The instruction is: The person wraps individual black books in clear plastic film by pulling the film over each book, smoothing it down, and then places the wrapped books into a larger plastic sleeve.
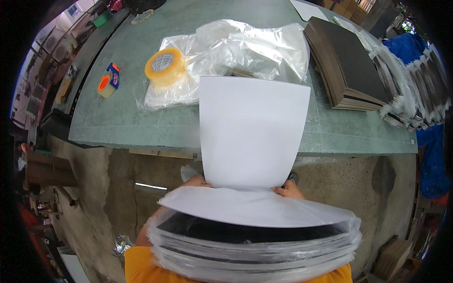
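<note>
A white board (252, 132) stands tilted in front of me, its top edge overlapping the table. Its lower end meets a stack of dark boards in clear plastic (255, 259) held against my body, the top one showing a white face. At the board's lower left corner, my left hand (196, 182) is closed, partly covered by the stack. My right hand (289, 190) pinches the lower right corner, thumb on top. Whether the fingers also grip plastic film there is hidden.
The green table (113, 127) carries clear plastic bags (255, 45), a big tape roll (165, 67), a blue-and-orange tape dispenser (109, 80) and a stack of dark boards (349, 61). Plastic-wrapped bundles (415, 85) lie far right. Wooden pieces (394, 257) stand on the floor, lower right.
</note>
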The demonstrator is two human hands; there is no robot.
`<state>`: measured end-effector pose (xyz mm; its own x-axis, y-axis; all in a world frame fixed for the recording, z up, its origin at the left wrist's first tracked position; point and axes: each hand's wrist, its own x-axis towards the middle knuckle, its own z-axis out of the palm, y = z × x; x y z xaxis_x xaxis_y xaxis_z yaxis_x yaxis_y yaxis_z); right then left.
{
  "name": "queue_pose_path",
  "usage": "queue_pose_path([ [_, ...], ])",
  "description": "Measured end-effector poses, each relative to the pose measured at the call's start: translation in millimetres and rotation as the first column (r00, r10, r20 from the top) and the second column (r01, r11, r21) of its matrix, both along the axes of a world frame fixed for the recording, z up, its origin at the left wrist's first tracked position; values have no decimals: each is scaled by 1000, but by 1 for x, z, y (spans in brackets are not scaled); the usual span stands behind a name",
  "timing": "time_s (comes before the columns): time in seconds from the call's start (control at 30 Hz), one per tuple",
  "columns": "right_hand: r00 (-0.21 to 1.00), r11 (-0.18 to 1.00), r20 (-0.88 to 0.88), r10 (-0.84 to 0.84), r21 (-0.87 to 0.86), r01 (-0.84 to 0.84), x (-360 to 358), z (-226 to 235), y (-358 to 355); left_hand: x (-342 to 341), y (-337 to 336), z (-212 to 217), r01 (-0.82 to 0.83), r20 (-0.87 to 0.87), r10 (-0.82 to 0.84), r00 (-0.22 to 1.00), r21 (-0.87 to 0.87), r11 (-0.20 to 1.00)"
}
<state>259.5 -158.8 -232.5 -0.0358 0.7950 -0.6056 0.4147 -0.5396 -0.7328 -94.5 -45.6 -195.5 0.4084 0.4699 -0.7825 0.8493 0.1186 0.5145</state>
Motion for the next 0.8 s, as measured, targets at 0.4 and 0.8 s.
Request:
queue_pose_path([
  [0.4,218,516,-472,854,721,-463,-20,227,36,25,-6,230,194,709,-378,596,329,924],
  [0.8,626,628,-78,776,9,-778,-56,110,64,124,9,91,-106,603,-188,776,417,902],
])
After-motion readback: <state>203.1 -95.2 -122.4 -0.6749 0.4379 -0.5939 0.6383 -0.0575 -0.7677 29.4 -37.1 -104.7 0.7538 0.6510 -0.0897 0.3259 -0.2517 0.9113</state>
